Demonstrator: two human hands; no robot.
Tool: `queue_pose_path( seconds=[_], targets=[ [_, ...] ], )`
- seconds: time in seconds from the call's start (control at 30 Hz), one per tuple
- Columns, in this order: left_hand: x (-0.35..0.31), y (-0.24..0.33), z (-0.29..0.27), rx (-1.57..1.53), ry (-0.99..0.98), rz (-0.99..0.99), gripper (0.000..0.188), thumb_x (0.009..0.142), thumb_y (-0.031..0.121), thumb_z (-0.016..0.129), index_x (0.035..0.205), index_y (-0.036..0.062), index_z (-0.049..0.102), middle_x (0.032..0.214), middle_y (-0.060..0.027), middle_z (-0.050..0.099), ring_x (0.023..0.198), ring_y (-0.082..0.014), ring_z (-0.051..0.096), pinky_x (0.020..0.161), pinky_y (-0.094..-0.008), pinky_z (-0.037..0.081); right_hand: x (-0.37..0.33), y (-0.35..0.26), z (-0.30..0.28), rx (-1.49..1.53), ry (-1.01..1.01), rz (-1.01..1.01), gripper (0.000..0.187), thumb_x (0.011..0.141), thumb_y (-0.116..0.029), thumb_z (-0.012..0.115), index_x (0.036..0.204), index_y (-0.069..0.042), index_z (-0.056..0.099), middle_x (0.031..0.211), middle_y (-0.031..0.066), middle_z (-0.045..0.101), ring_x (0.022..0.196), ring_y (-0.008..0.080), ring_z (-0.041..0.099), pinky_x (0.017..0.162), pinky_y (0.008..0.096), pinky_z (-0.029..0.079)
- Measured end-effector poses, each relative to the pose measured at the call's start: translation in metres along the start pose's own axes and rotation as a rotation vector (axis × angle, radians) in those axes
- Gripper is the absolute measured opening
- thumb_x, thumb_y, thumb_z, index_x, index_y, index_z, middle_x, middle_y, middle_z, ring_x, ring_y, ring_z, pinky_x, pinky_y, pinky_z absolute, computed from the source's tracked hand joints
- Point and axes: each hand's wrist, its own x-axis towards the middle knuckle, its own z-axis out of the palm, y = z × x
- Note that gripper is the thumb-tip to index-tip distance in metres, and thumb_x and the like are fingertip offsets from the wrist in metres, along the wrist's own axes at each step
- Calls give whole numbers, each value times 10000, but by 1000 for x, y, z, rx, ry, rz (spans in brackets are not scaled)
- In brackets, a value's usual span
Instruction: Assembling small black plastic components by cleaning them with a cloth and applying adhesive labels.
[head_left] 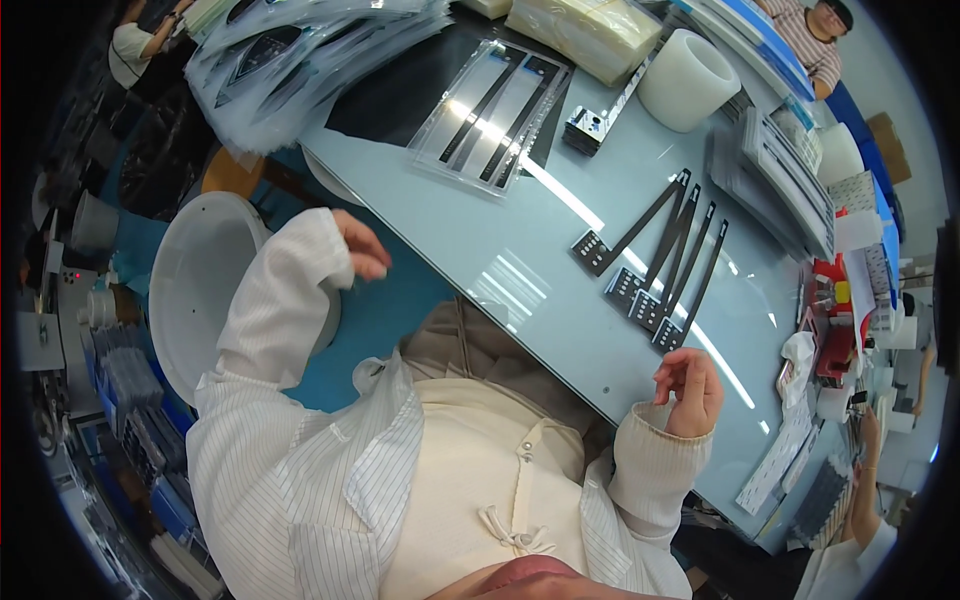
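Note:
My left hand [364, 248] hangs in the air left of the table edge, near the white bin. Its fingers are loosely bent and slightly apart, with nothing visible in them. Over the near right part of the table is my right hand [692, 391], fingers half curled and apart, also without a visible object. Just beyond it, several black L-shaped flat pieces [658, 318] lie fanned out, their wide ends dotted with small pale marks. Farther back, a clear plastic sleeve [492, 118] holds two long black strips. A stack of shiny black-and-silver pieces [590, 131] sits right of the sleeve.
A white roll [689, 80] and wrapped clear film bundles [590, 35] stand at the back. Clear bags [300, 75] are heaped at the far left corner. Grey trays [775, 180] line the right side. A white bin [200, 290] stands on the floor. Other people are nearby.

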Motion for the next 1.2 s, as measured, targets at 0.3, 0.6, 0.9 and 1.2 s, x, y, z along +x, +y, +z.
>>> queue_pose_path(
  seconds=[0.3,0.6,0.9,1.2],
  targets=[
    [46,56,-12,490,850,730,575,728,127,828,1263,107,618,1323,-105,582,1247,-269,534,993,-397,499,4,-8,10,-7,-37,-13,376,1039,-323,441,915,-11,608,700,52,593,513,87,498,476,205,402],
    [66,62,-39,863,636,583,498,792,350,756,1226,144,630,1295,-77,611,1187,-263,579,989,-374,488,0,-2,-2,-26,4,-32,387,1039,-333,446,916,-9,619,714,56,601,523,86,490,474,203,379],
    [55,49,-32,1462,884,877,480,851,121,704,1313,159,580,1144,-140,689,1071,-266,670,935,-354,541,-13,-21,19,-59,-46,-109,387,1039,-333,451,912,-7,617,700,54,587,524,82,480,472,201,373],
    [39,70,-67,1110,837,951,173,847,265,694,946,123,715,844,-57,717,733,-242,697,638,-364,569,-25,-20,21,-107,-78,-165,372,1045,-306,436,914,-6,612,678,41,581,523,74,488,473,195,381]
  ],
)
